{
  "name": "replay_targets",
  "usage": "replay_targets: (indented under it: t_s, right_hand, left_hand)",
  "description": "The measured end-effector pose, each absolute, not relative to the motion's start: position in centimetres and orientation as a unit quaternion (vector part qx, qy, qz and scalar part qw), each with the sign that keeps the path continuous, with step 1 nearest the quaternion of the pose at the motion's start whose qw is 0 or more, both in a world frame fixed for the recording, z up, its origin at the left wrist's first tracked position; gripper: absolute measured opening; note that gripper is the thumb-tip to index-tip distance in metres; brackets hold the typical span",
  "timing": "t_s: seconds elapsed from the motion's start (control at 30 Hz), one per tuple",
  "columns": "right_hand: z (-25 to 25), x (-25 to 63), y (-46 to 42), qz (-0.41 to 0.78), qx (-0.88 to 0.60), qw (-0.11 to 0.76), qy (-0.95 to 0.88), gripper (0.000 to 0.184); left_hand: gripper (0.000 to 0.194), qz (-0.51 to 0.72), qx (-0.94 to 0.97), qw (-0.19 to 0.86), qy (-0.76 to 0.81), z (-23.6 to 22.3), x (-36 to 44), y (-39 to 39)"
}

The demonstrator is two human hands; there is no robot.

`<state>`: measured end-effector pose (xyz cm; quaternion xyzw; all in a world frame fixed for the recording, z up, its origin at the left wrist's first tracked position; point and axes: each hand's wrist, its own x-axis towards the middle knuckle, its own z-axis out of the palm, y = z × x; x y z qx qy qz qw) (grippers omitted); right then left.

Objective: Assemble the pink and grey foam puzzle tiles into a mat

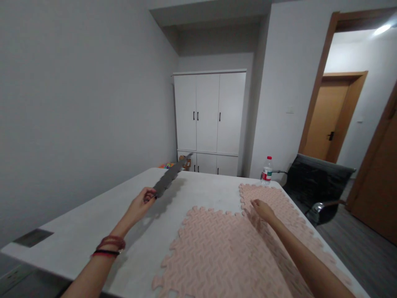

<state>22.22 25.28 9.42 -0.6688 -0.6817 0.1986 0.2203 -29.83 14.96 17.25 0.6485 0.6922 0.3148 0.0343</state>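
My left hand [145,201] pinches the near end of a grey foam mat tile [170,176] with jagged interlocking edges. The tile is held up off the table and seen nearly edge-on, tilted away from me. Over the pink foam mat [211,252] hovers my right hand [262,209], its fingers curled together near the inner corner where two pink sections meet. Whether anything is between those fingers I cannot make out. The pink mat has a woven-looking texture and lies flat, covering the table's right side in an L shape.
The white table [130,265] has a dark cutout [33,238] at its left. A water bottle with a red cap [266,170] stands at the far right edge. Beyond are a black chair [316,184], a white cabinet [211,116] and a wooden door [328,120].
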Motion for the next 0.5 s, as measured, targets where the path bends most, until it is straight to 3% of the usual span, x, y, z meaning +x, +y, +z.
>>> replay_targets:
  t_s: [0.13,0.27,0.4,0.5]
  right_hand:
    - [11.6,21.4,27.8,0.347,-0.577,0.300,-0.676,0.072]
    - [12.3,21.6,30.0,0.470,-0.504,0.380,-0.617,0.068]
    - [10.9,21.5,32.4,0.409,-0.553,0.389,-0.613,0.051]
    - [9.0,20.3,34.2,0.333,-0.579,0.384,-0.637,0.054]
  left_hand:
    - [0.037,0.291,0.762,0.070,0.573,18.0,-23.9,17.6]
    - [0.039,0.229,0.819,0.075,0.521,16.1,-19.1,20.7]
    - [0.031,0.166,0.831,0.058,0.528,13.6,-16.9,24.9]
    - [0.014,0.130,0.823,0.051,0.551,12.0,-16.8,28.3]
